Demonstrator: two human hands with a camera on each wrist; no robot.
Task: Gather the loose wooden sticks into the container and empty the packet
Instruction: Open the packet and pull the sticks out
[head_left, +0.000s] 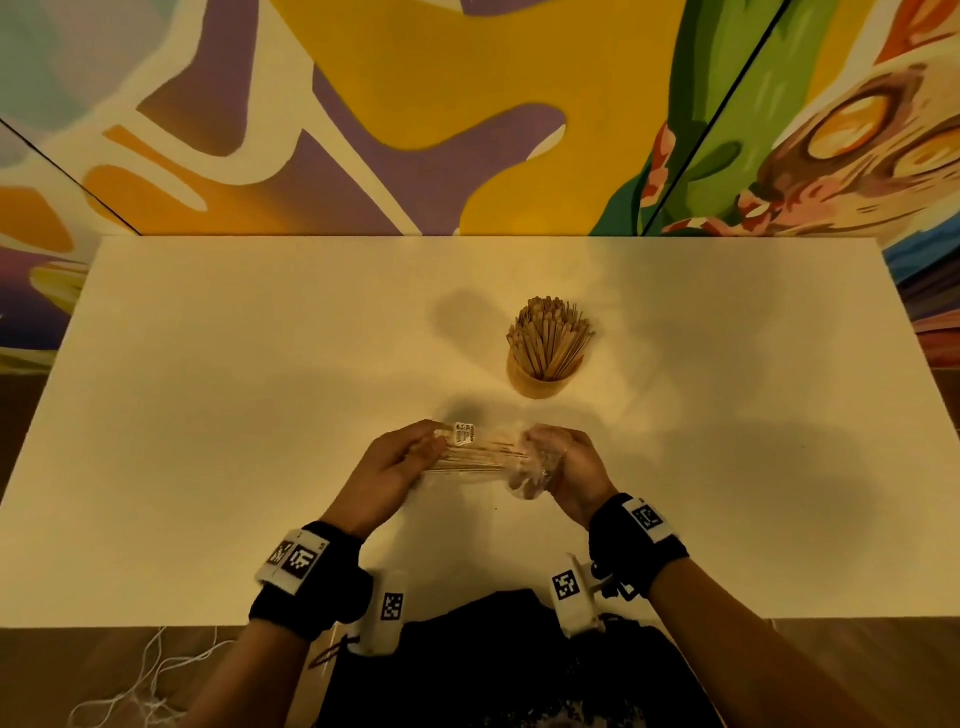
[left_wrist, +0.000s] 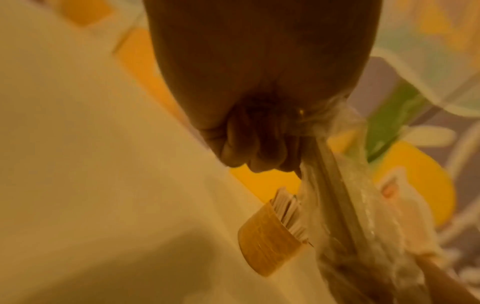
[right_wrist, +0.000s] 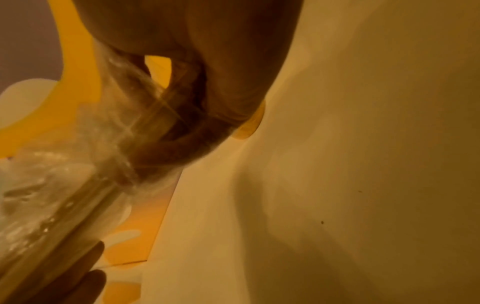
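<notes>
A clear plastic packet (head_left: 483, 457) with a white label holds a bundle of thin wooden sticks (head_left: 475, 460) and lies level between both hands above the table. My left hand (head_left: 400, 462) grips its left end, fingers curled round plastic and sticks (left_wrist: 335, 185). My right hand (head_left: 563, 465) grips the crumpled right end (right_wrist: 122, 127). Beyond the hands stands a round wooden container (head_left: 543, 379) full of upright sticks (head_left: 548, 332); the left wrist view shows the container (left_wrist: 267, 240) beside the packet (left_wrist: 363, 205).
The white table (head_left: 260, 415) runs to a colourful mural wall (head_left: 415, 104) at the back. White cords (head_left: 140, 686) lie on the floor at the lower left. A dark garment (head_left: 493, 670) shows at the near edge.
</notes>
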